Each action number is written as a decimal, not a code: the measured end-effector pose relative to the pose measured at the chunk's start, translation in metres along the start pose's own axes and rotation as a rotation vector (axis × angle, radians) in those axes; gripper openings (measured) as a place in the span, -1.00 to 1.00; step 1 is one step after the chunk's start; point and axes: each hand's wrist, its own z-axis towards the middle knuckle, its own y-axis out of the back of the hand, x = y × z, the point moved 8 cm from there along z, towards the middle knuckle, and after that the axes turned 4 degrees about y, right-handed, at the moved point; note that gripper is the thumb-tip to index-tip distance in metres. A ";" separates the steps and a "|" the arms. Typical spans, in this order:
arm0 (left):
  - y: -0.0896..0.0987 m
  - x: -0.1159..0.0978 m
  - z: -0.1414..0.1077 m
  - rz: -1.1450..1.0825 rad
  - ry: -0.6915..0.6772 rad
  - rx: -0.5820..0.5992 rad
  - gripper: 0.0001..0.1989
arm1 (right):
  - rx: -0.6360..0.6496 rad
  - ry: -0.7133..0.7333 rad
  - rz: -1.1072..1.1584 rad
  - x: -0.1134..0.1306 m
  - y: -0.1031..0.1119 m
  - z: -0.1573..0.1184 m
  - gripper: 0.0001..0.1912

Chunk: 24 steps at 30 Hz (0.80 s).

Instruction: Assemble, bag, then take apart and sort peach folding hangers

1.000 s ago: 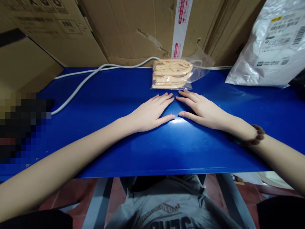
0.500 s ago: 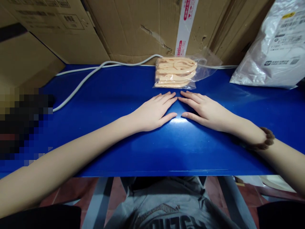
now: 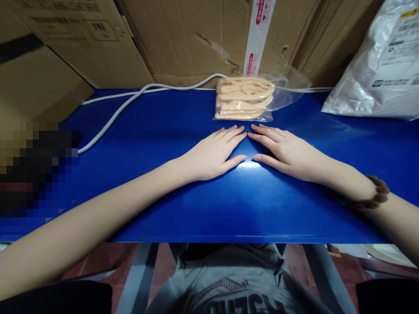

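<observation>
My left hand [image 3: 214, 155] lies palm down on the blue table [image 3: 203, 209], fingers stretched out toward the right. Facing it, my right hand [image 3: 286, 152] rests flat as well, a brown fuzzy band [image 3: 376, 194] around its wrist. The fingertips of both hands nearly meet in the middle; whether they touch, I cannot tell. Neither hand holds anything. Just beyond the fingertips, apart from them, a clear plastic bag [image 3: 290, 89] contains several flat, pale wooden-looking pieces [image 3: 244, 100]; their exact kind is unclear.
Cardboard boxes [image 3: 183, 43] line the back. A white cable [image 3: 121, 109] runs along the rear and curves forward at left. At the back right leans a silvery-white plastic parcel [image 3: 363, 83]. A blurred-out dark object [image 3: 36, 170] lies on the left.
Both hands stay still on the table. The whole view has shifted slightly, so everything appears a little farther right.
</observation>
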 end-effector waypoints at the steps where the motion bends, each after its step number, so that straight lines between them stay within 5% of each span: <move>1: 0.000 0.000 0.000 0.000 0.000 0.000 -0.34 | 0.005 0.001 -0.004 0.000 0.000 0.000 -0.26; 19: -0.001 0.002 0.001 0.001 0.024 0.036 -0.33 | 0.026 0.000 -0.009 0.003 0.001 0.002 -0.20; 24: 0.004 -0.005 -0.003 0.022 -0.029 -0.060 -0.40 | 0.010 0.001 0.009 0.004 0.001 0.000 -0.25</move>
